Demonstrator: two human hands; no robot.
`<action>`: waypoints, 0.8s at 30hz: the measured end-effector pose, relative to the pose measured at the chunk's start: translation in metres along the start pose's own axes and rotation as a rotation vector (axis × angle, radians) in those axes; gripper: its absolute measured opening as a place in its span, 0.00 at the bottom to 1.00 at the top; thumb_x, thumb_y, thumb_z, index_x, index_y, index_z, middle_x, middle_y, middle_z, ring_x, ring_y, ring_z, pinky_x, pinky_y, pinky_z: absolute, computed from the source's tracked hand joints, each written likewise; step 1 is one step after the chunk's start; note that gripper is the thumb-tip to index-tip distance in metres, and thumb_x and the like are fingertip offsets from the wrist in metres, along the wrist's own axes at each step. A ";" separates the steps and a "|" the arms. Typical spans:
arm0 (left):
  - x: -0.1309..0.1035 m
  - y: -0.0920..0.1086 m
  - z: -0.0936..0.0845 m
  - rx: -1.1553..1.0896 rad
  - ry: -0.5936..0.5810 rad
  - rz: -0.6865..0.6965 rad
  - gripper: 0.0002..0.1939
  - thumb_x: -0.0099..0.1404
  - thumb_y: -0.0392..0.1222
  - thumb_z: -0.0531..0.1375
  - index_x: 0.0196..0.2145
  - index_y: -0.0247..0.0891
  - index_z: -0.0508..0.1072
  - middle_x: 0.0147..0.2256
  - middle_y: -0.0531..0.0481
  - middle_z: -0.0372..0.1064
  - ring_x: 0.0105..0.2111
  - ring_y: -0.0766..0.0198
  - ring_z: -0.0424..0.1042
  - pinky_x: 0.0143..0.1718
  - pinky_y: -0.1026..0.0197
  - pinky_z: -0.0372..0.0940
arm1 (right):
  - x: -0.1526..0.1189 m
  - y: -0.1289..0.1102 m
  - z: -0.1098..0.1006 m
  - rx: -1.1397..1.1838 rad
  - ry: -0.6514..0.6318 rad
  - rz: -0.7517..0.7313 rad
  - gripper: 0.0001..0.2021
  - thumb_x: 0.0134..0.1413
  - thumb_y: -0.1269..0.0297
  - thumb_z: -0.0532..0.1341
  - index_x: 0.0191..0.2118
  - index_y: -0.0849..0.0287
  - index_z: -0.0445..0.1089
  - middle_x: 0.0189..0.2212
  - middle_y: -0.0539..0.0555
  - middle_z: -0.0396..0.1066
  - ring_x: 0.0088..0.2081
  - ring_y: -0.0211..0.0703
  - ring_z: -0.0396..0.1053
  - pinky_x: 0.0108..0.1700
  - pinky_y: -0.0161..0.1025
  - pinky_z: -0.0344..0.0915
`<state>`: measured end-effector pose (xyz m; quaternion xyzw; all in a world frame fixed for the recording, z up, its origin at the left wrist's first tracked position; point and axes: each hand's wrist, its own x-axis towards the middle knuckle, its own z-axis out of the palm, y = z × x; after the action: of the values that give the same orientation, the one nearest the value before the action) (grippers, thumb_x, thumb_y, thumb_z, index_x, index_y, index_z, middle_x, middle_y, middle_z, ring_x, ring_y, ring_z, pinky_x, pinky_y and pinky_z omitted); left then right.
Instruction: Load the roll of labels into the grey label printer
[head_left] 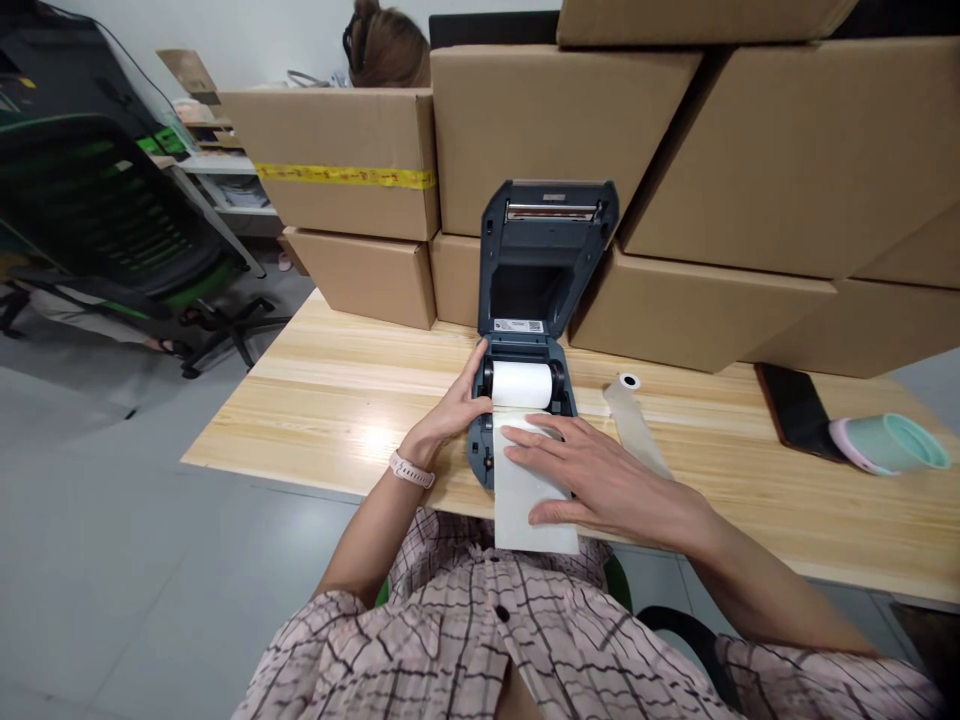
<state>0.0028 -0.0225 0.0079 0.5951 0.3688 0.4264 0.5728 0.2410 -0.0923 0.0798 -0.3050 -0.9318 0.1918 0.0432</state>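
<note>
A dark grey label printer (480,455) stands at the table's front edge with its lid (551,255) raised. Inside it sits a white label roll (523,385) between two black holders. From the roll a strip of label paper (517,510) runs toward me, over the printer's front and past the table edge. My left hand (459,402) rests along the printer's left side, thumb near the roll and fingers extended. With its fingers spread, my right hand (581,470) lies flat on the strip. On the right, a small roll (630,381) trails a translucent strip.
Cardboard boxes (562,120) are stacked along the back of the table (300,400). To the right lie a black phone (799,410) and a mint-green cup (892,443). An office chair (90,220) stands at left. Another person's head (390,45) shows behind the boxes.
</note>
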 end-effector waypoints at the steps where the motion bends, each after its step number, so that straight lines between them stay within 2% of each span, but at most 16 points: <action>1: 0.000 -0.001 0.000 0.002 -0.003 0.005 0.52 0.57 0.35 0.62 0.75 0.45 0.43 0.76 0.53 0.33 0.76 0.52 0.36 0.75 0.52 0.38 | 0.000 0.000 0.000 -0.001 0.003 0.001 0.32 0.62 0.39 0.59 0.68 0.45 0.64 0.70 0.54 0.59 0.70 0.63 0.56 0.66 0.64 0.61; 6: -0.001 -0.003 -0.001 -0.020 0.000 -0.009 0.52 0.58 0.36 0.63 0.75 0.45 0.42 0.76 0.54 0.32 0.75 0.52 0.37 0.75 0.52 0.39 | 0.001 -0.002 0.003 -0.006 -0.002 0.007 0.33 0.62 0.39 0.59 0.68 0.47 0.64 0.71 0.55 0.59 0.70 0.63 0.56 0.66 0.66 0.60; 11: -0.003 0.001 0.000 0.038 0.025 -0.034 0.50 0.65 0.51 0.65 0.75 0.46 0.42 0.76 0.53 0.32 0.76 0.53 0.36 0.75 0.53 0.38 | -0.001 -0.004 0.006 0.027 -0.075 0.015 0.43 0.58 0.34 0.59 0.71 0.54 0.57 0.74 0.60 0.49 0.74 0.66 0.44 0.69 0.67 0.55; 13: -0.003 0.003 0.001 0.056 0.040 -0.035 0.47 0.67 0.55 0.63 0.75 0.47 0.43 0.76 0.54 0.32 0.76 0.53 0.35 0.75 0.53 0.37 | -0.002 -0.002 -0.004 0.091 -0.064 -0.063 0.41 0.57 0.34 0.61 0.70 0.51 0.61 0.73 0.58 0.53 0.73 0.63 0.49 0.68 0.65 0.57; 14: -0.003 0.004 0.001 0.058 0.050 -0.035 0.45 0.68 0.57 0.61 0.74 0.47 0.45 0.76 0.54 0.33 0.76 0.53 0.35 0.75 0.53 0.36 | -0.003 0.000 -0.012 0.142 0.001 -0.116 0.36 0.58 0.36 0.62 0.68 0.47 0.64 0.70 0.56 0.59 0.71 0.60 0.56 0.68 0.63 0.60; 15: -0.002 0.004 0.001 0.056 0.059 -0.035 0.43 0.69 0.58 0.60 0.74 0.47 0.46 0.76 0.55 0.34 0.76 0.54 0.35 0.75 0.53 0.36 | -0.002 0.004 -0.024 0.193 0.135 -0.158 0.29 0.61 0.40 0.62 0.64 0.43 0.68 0.66 0.53 0.66 0.68 0.57 0.63 0.66 0.61 0.63; 16: -0.001 0.003 0.001 0.044 0.071 -0.030 0.41 0.71 0.59 0.58 0.74 0.47 0.48 0.76 0.55 0.35 0.76 0.54 0.36 0.75 0.53 0.36 | 0.000 0.009 -0.037 0.231 0.338 -0.172 0.22 0.63 0.45 0.62 0.61 0.40 0.71 0.62 0.50 0.71 0.64 0.53 0.68 0.66 0.58 0.65; 17: 0.000 0.003 0.001 0.024 0.085 -0.023 0.39 0.72 0.59 0.56 0.74 0.47 0.49 0.76 0.55 0.37 0.76 0.55 0.36 0.75 0.53 0.37 | 0.004 0.015 -0.053 0.245 0.601 -0.153 0.17 0.66 0.50 0.61 0.58 0.39 0.73 0.58 0.48 0.74 0.61 0.51 0.70 0.65 0.56 0.66; 19: 0.002 0.000 0.000 -0.040 0.112 -0.020 0.37 0.73 0.60 0.53 0.73 0.49 0.49 0.75 0.56 0.40 0.75 0.56 0.40 0.75 0.51 0.40 | 0.019 0.032 -0.086 0.202 1.123 -0.026 0.14 0.69 0.55 0.58 0.56 0.41 0.73 0.57 0.48 0.74 0.61 0.48 0.70 0.67 0.52 0.64; 20: 0.003 -0.001 -0.001 -0.078 0.127 -0.030 0.37 0.73 0.61 0.52 0.74 0.50 0.48 0.75 0.56 0.42 0.75 0.56 0.42 0.74 0.49 0.42 | 0.030 0.043 -0.102 0.177 1.285 0.047 0.15 0.70 0.53 0.56 0.57 0.43 0.72 0.58 0.49 0.72 0.62 0.47 0.68 0.67 0.50 0.63; 21: 0.004 -0.002 -0.002 -0.114 0.144 -0.050 0.37 0.73 0.61 0.51 0.74 0.52 0.47 0.74 0.56 0.44 0.75 0.55 0.44 0.74 0.47 0.44 | 0.042 0.055 -0.117 0.195 1.318 0.110 0.18 0.70 0.50 0.54 0.60 0.44 0.68 0.62 0.48 0.68 0.65 0.45 0.65 0.69 0.48 0.61; 22: 0.005 -0.003 -0.003 -0.143 0.159 -0.075 0.37 0.73 0.62 0.50 0.74 0.52 0.46 0.74 0.56 0.46 0.74 0.54 0.46 0.73 0.45 0.47 | 0.054 0.067 -0.129 0.247 1.225 0.197 0.23 0.71 0.45 0.49 0.65 0.41 0.60 0.68 0.45 0.61 0.68 0.43 0.60 0.70 0.48 0.59; 24: 0.005 -0.004 -0.005 -0.175 0.183 -0.119 0.38 0.72 0.63 0.51 0.74 0.52 0.47 0.73 0.54 0.50 0.73 0.51 0.49 0.71 0.44 0.51 | 0.077 0.090 -0.144 0.385 0.957 0.309 0.30 0.69 0.38 0.38 0.71 0.38 0.46 0.72 0.39 0.54 0.71 0.41 0.55 0.70 0.51 0.60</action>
<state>-0.0001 -0.0152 0.0044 0.4785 0.4155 0.4746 0.6108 0.2565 0.0670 0.1750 -0.4785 -0.7003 0.2029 0.4893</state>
